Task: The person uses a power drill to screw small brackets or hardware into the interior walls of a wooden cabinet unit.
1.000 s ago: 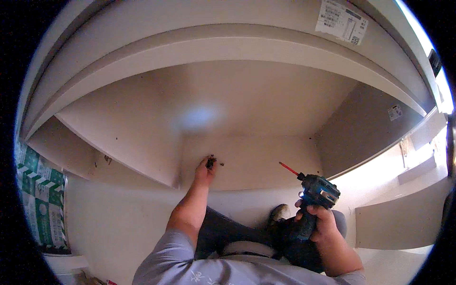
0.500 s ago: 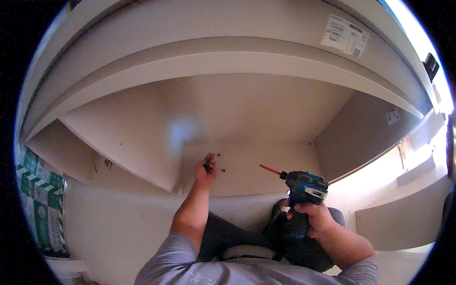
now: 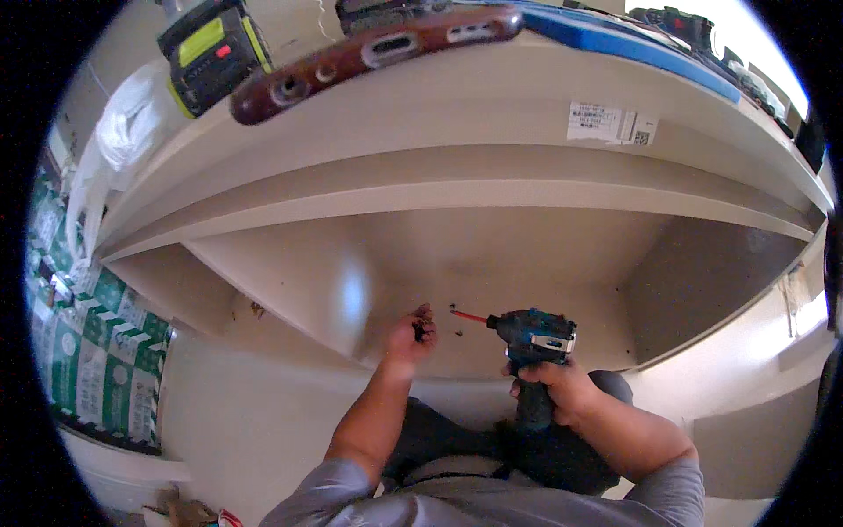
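My right hand (image 3: 555, 385) grips a cordless drill driver (image 3: 531, 341), teal and black, by its handle. Its long red bit (image 3: 474, 317) points left, with the tip near my left hand. In the curled fingers of my left hand (image 3: 413, 334) lies a cluster of small dark screws (image 3: 425, 328), too small to make out singly. Both hands are at the front of the low open compartment of a pale cabinet (image 3: 492, 255). A few small dark bits (image 3: 458, 333) lie on the compartment floor just right of my left hand.
On the cabinet top are a brown slotted bar-shaped object (image 3: 378, 54), a yellow-green and black tool or battery (image 3: 218, 57) and a long blue object (image 3: 632, 57). A clear plastic bag (image 3: 127, 127) hangs at the left, above green-and-white packaging (image 3: 105, 360). An upright panel divides the cabinet.
The view has tilted up, bringing the cabinet top and its objects into sight. The drill driver has moved left, its bit now closer to my left hand. Both grips stay the same.
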Available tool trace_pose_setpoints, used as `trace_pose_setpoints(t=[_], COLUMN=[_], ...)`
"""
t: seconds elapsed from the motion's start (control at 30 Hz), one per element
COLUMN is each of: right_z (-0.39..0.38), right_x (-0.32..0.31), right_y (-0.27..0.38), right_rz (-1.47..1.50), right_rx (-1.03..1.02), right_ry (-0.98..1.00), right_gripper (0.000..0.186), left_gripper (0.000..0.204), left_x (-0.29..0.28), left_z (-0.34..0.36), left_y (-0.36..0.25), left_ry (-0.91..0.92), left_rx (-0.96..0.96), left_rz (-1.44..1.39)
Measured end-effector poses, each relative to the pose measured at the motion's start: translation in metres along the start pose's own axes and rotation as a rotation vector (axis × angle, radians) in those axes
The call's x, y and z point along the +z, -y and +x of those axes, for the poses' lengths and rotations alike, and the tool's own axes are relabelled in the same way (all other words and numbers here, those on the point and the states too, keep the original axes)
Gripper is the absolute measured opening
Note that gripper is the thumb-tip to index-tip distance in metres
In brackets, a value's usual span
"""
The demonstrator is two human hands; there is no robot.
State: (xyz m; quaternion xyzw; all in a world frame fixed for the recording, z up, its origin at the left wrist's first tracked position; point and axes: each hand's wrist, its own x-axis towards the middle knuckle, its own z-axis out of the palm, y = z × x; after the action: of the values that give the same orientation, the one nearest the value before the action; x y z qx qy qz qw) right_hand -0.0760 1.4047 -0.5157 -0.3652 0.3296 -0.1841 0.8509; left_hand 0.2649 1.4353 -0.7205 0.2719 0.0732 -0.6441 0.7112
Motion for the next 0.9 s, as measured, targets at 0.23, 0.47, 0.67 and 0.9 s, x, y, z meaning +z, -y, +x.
trace_pose_setpoints(t=[0.23,0.47,0.67,0.9], right_z=[0.038,0.084,0.093,0.098], right_x=[0.022,0.015,0.019,0.001], right_y=[0.003,-0.014,-0.007,-0.012], right_rz=[-0.026,-0.07,-0.095,-0.176], right_rx=[0.001,0.109,0.103,0.17], right_ry=[0.123,0.145,0.124,0.103], right_gripper=[0.037,0.036,0.034,0.032], left_gripper=[0.023,0.02,0.012,0.013], left_x=[0.016,-0.019,0.003,0.019], left_z=[-0.046,-0.042,-0.046,-0.047], left_y=[-0.014,-0.018,-0.02,-0.012], left_ry=[-0.002,0.037,-0.142,0.067], left_rx=[0.053,0.127,0.176,0.175], left_rz=[-0.051,-0.075,-0.039,-0.038])
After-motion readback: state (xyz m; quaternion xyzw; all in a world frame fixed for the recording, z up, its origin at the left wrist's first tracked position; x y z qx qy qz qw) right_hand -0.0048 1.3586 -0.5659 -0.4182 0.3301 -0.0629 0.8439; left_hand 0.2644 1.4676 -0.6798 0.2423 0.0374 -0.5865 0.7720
